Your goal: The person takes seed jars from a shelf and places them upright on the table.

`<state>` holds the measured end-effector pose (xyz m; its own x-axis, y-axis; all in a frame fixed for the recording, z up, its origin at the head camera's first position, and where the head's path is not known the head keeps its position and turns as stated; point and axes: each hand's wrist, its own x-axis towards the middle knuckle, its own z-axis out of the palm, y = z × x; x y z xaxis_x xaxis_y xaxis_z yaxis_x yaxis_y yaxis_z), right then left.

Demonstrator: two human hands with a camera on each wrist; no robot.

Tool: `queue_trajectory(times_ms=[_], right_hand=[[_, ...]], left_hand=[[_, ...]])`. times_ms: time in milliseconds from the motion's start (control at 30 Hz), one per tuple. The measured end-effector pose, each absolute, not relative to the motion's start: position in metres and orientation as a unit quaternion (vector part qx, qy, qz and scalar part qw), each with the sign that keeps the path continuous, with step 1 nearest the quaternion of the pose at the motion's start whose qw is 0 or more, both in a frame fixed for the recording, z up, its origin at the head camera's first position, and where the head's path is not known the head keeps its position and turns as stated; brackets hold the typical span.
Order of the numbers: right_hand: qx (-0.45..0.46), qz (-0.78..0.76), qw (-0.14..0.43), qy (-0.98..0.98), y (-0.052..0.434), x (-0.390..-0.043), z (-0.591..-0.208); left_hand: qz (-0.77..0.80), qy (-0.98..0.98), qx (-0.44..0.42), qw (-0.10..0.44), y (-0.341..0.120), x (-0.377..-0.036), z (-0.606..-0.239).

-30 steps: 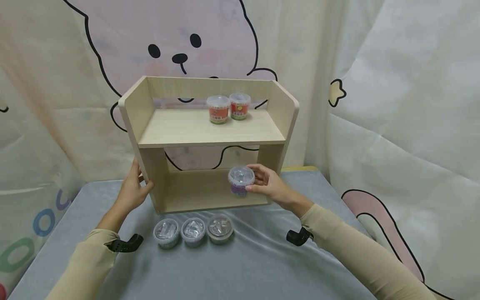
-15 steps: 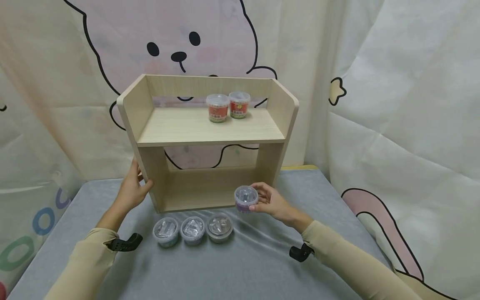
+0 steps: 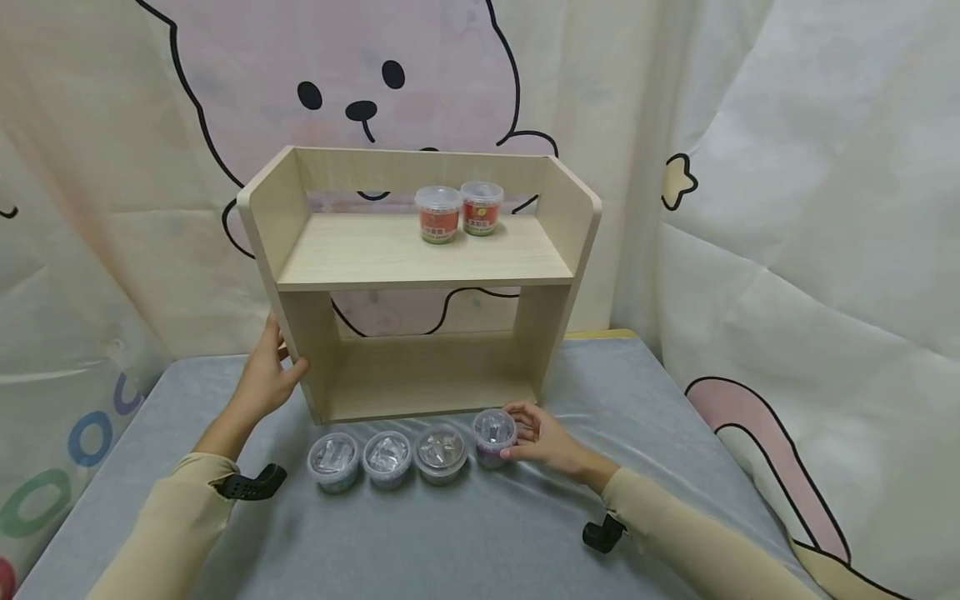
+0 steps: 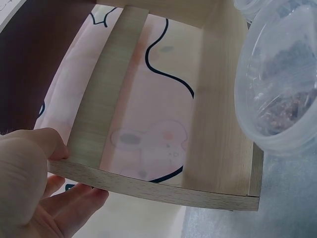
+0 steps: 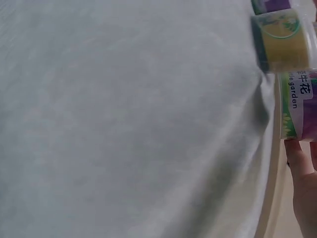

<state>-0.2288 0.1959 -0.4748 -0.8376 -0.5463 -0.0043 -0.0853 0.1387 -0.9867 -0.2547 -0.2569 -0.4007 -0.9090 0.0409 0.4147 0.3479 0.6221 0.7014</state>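
My right hand (image 3: 543, 442) pinches a clear-lidded plastic tub (image 3: 495, 433) with a purple label, thumb at its near side, low in front of the shelf's base. Its label with flowers and writing (image 5: 299, 106) faces the right wrist view, where fingers (image 5: 297, 158) press against its end. Left of it three similar lidded tubs (image 3: 441, 454) stand in a row on the cloth. My left hand (image 3: 262, 379) grips the left side panel of a pale wooden two-tier shelf (image 3: 420, 283); the left wrist view shows the thumb inside and fingers (image 4: 84, 198) outside the panel edge.
Two tubs with orange-red labels (image 3: 438, 217) stand on the upper tier, right of its middle. A grey-blue cloth (image 3: 375, 542) covers the table. Printed curtains (image 3: 600, 125) hang behind and at the sides.
My right hand has brought the purple tub from in front of the lower tier down and toward me, to the right end of the row. My left hand stays on the panel.
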Motion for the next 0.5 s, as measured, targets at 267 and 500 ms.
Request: queue_trajectory(times_ms=[267, 500], right_hand=[[-0.223, -0.632, 0.194, 0.716, 0.197, -0.227, -0.487], [-0.239, -0.638, 0.197, 0.705, 0.194, -0.226, -0.494]], left_hand=[[-0.42, -0.882, -0.108, 0.182, -0.256, -0.256, -0.401], [-0.421, -0.882, -0.107, 0.183, -0.257, -0.257, -0.402]])
